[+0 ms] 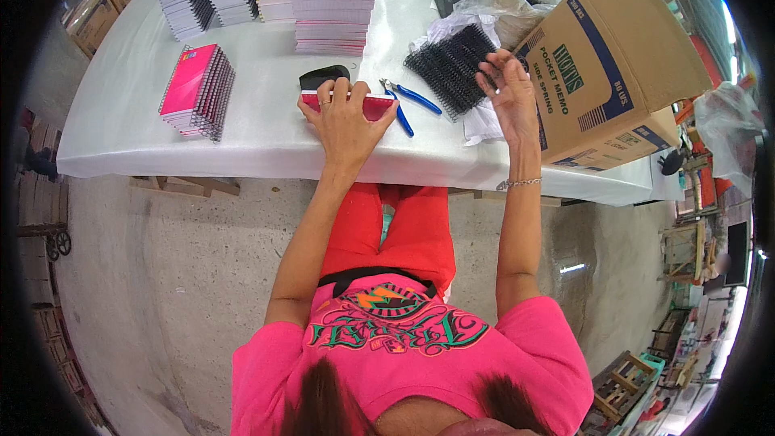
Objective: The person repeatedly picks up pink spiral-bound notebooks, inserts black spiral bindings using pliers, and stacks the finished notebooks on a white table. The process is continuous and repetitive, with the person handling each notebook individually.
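On the white-covered worktop [270, 125], my left fingers [341, 92] pinch the slim, pink-covered paper pad [376, 107], best gripped squarely so its sheets align, while my right fingers [495, 73] curl loosely beside the heaped black spiral coils [448, 67], whether pinching one I cannot tell.

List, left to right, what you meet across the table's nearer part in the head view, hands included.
Small stack of pink notebooks, left hand, blue-handled cutters, black spiral coils, right hand, cardboard box.
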